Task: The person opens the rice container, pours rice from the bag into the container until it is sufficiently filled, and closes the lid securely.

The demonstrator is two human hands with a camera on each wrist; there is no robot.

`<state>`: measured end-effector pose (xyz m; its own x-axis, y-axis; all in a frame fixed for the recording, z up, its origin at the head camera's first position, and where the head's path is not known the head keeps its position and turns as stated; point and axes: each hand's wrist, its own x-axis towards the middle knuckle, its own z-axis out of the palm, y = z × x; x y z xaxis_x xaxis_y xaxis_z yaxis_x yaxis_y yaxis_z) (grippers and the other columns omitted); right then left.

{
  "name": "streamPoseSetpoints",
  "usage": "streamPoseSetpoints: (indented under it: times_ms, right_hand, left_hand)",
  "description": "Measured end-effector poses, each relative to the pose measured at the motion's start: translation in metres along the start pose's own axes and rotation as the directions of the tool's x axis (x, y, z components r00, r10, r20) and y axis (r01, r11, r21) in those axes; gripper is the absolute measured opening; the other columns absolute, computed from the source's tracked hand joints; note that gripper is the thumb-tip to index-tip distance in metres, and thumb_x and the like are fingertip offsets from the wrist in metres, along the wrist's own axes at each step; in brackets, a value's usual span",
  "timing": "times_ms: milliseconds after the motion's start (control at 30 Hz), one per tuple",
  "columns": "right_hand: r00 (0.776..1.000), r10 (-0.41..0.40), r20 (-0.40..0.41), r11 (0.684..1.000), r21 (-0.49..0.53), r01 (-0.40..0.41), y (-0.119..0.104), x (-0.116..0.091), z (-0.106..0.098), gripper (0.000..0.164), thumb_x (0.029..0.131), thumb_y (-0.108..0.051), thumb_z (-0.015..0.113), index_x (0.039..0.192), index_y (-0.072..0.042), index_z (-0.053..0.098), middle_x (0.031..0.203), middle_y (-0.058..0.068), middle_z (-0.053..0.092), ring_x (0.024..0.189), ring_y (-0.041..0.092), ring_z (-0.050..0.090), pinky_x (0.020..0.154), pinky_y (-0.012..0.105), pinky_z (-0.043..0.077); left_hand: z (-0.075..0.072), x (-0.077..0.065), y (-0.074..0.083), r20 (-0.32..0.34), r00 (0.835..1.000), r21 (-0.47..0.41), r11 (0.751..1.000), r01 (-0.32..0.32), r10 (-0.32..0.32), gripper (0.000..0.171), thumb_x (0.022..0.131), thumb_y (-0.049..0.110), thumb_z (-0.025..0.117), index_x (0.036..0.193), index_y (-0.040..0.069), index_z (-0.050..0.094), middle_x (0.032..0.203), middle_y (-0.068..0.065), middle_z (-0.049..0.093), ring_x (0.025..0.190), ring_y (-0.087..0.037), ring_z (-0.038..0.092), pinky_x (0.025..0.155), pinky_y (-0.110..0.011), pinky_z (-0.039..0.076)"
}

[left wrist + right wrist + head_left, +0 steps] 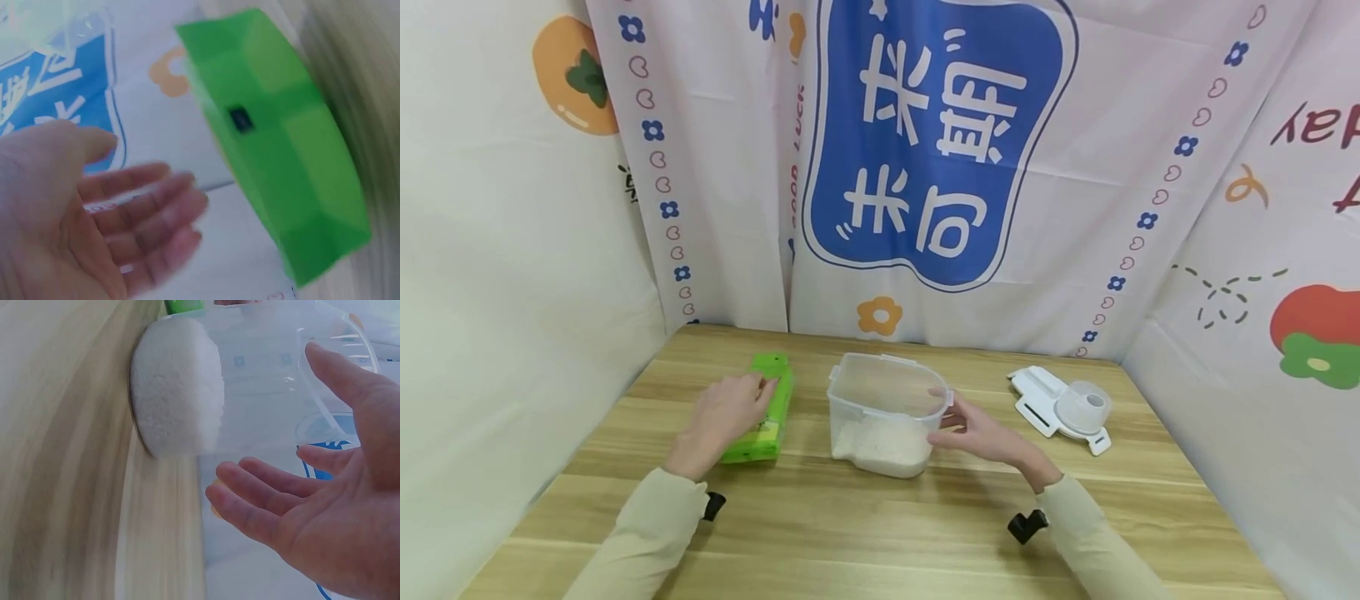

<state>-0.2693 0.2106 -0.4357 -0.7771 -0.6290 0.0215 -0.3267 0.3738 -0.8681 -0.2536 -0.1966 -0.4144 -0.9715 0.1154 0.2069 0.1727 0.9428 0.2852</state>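
On the left of the table a green bag (pixel 752 452) lies flat. My left hand (pixel 726 417) is over it in the head view; the left wrist view shows the fingers loosely bent beside the bag's green end (pixel 294 150), with a gap between. A clear plastic container (pixel 848 425) stands upright without a lid in the middle. White rice-like grains (pixel 178 387) fill its lower part. My right hand (pixel 977 429) is at the container's right side, thumb and fingers spread and relaxed around that end, gripping nothing.
To the right lies a white lid (pixel 1037 400) with side flaps, and a clear cup (pixel 1084 406) sits on it. A printed curtain (pixel 730 208) hangs along the back edge of the wooden table (pixel 850 533), with white cloth on both sides.
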Motion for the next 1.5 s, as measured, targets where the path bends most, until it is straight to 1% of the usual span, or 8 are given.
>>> streamPoseSetpoints:
  times_ms: [100, 267, 400, 500, 667, 833, 1233, 1500]
  right_hand:
    - [1.0, 0.003, 0.007, 1.0, -0.022, -0.002, -0.001, -0.002, -0.005, 0.072, 0.094, -0.026, 0.067, 0.151, -0.008, 0.027, 0.136, 0.017, 0.056, 0.123, 0.038, 0.056, 0.098, 0.033, 0.051]
    - [1.0, 0.012, 0.014, 0.998, -0.055, -0.011, -0.004, -0.004, -0.015, 0.067, 0.096, -0.026, 0.064, 0.151, -0.009, 0.03, 0.136, 0.018, 0.054, 0.123, 0.037, 0.057, 0.096, 0.03, 0.052]
    - [1.0, 0.02, -0.001, 0.997, -0.072, -0.02, -0.006, -0.006, -0.022, 0.067, 0.097, -0.027, 0.063, 0.151, -0.007, 0.029, 0.133, 0.018, 0.057, 0.122, 0.036, 0.057, 0.097, 0.036, 0.052]
    - [0.999, 0.038, -0.019, 0.994, -0.098, -0.039, -0.008, -0.008, -0.028, 0.067, 0.097, -0.029, 0.062, 0.152, -0.01, 0.03, 0.134, 0.017, 0.057, 0.123, 0.035, 0.056, 0.1, 0.042, 0.051]
    - [0.995, 0.079, -0.055, 0.985, -0.148, -0.086, -0.005, -0.015, -0.036, 0.064, 0.097, -0.035, 0.062, 0.151, -0.015, 0.032, 0.137, 0.019, 0.054, 0.124, 0.033, 0.056, 0.102, 0.044, 0.05]
    - [0.991, 0.091, -0.102, 0.977, -0.184, -0.109, -0.001, -0.021, -0.045, 0.063, 0.097, -0.038, 0.061, 0.149, -0.014, 0.035, 0.136, 0.018, 0.055, 0.123, 0.031, 0.057, 0.101, 0.044, 0.05]
    - [0.974, 0.079, -0.212, 0.971, -0.206, -0.124, 0.001, -0.031, -0.069, 0.059, 0.098, -0.039, 0.059, 0.147, -0.013, 0.039, 0.135, 0.019, 0.057, 0.121, 0.032, 0.059, 0.097, 0.045, 0.054]
    - [0.955, 0.061, -0.291, 0.963, -0.236, -0.133, 0.007, -0.037, -0.083, 0.055, 0.099, -0.036, 0.058, 0.144, -0.009, 0.042, 0.132, 0.019, 0.06, 0.12, 0.034, 0.06, 0.096, 0.044, 0.053]
  left_hand:
    - [0.0, 0.001, 0.01, -0.05, 0.993, -0.066, 0.992, -0.11, 0.107, 0.038, 0.105, 0.037, 0.042, 0.076, 0.015, 0.053, 0.059, 0.002, 0.044, 0.05, -0.012, 0.04, 0.046, -0.025, 0.034]
    - [0.005, 0.002, 0.024, -0.18, 0.956, -0.149, 0.954, -0.261, 0.233, 0.034, 0.105, 0.032, 0.047, 0.075, 0.016, 0.054, 0.059, 0.005, 0.044, 0.053, -0.009, 0.039, 0.051, -0.023, 0.036]
    - [0.012, 0.002, 0.033, -0.233, 0.928, -0.233, 0.91, -0.344, 0.291, 0.025, 0.103, 0.025, 0.051, 0.097, 0.009, 0.068, 0.079, 0.001, 0.064, 0.07, -0.01, 0.057, 0.064, -0.027, 0.052]
    - [0.016, 0.001, 0.039, -0.217, 0.922, -0.282, 0.883, -0.375, 0.322, 0.031, 0.102, 0.027, 0.053, 0.119, 0.004, 0.064, 0.104, -0.009, 0.07, 0.089, -0.018, 0.067, 0.077, -0.034, 0.059]
    - [0.02, 0.0, 0.047, -0.13, 0.939, -0.364, 0.866, -0.344, 0.318, 0.06, 0.098, 0.044, 0.056, 0.142, 0.007, 0.045, 0.136, -0.016, 0.057, 0.111, -0.03, 0.066, 0.09, -0.045, 0.057]
    - [0.028, 0.003, 0.051, -0.083, 0.952, -0.431, 0.851, -0.299, 0.293, 0.078, 0.094, 0.05, 0.059, 0.152, 0.008, 0.029, 0.148, -0.018, 0.045, 0.122, -0.034, 0.059, 0.095, -0.047, 0.054]
    - [0.048, 0.01, 0.056, 0.013, 0.97, -0.65, 0.739, -0.176, 0.243, 0.109, 0.086, 0.051, 0.069, 0.158, 0.017, -0.004, 0.162, -0.021, 0.015, 0.141, -0.042, 0.036, 0.107, -0.051, 0.044]
    - [0.055, 0.009, 0.061, 0.044, 0.968, -0.625, 0.763, -0.165, 0.246, 0.109, 0.085, 0.055, 0.069, 0.159, 0.019, -0.004, 0.164, -0.016, 0.012, 0.144, -0.041, 0.032, 0.111, -0.059, 0.037]
